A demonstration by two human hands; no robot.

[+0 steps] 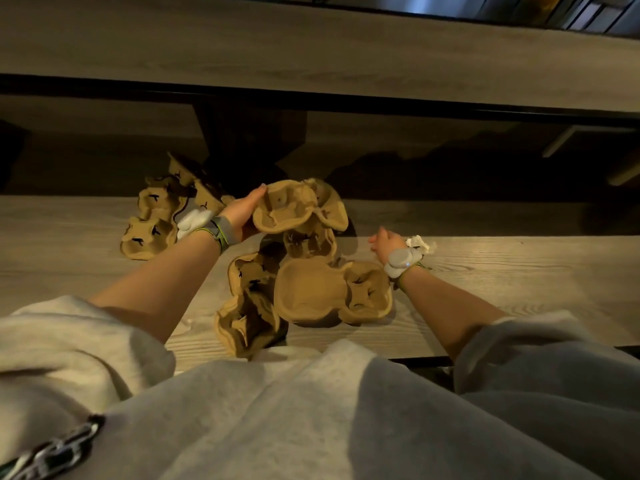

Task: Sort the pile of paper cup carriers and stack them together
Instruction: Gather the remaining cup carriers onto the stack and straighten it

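Observation:
Brown moulded paper cup carriers lie scattered on a wooden table (pixel 502 271). My left hand (pixel 242 213) grips the left edge of one carrier (pixel 284 209), lifted and tilted above the middle pile. Below it lie a carrier (pixel 310 242), a wide one (pixel 329 296) and a crumpled one (pixel 247 313) near the table's front edge. More carriers (pixel 152 223) lie in a group at the far left, some tipped on edge. My right hand (pixel 384 242) hovers over the table to the right of the pile, fingers loosely curled, holding nothing.
A crumpled white scrap of paper (pixel 420 242) lies just beyond my right wrist. A gap and a higher wooden counter (pixel 311 46) run behind the table. My grey sweatshirt (pixel 277 410) covers the front edge.

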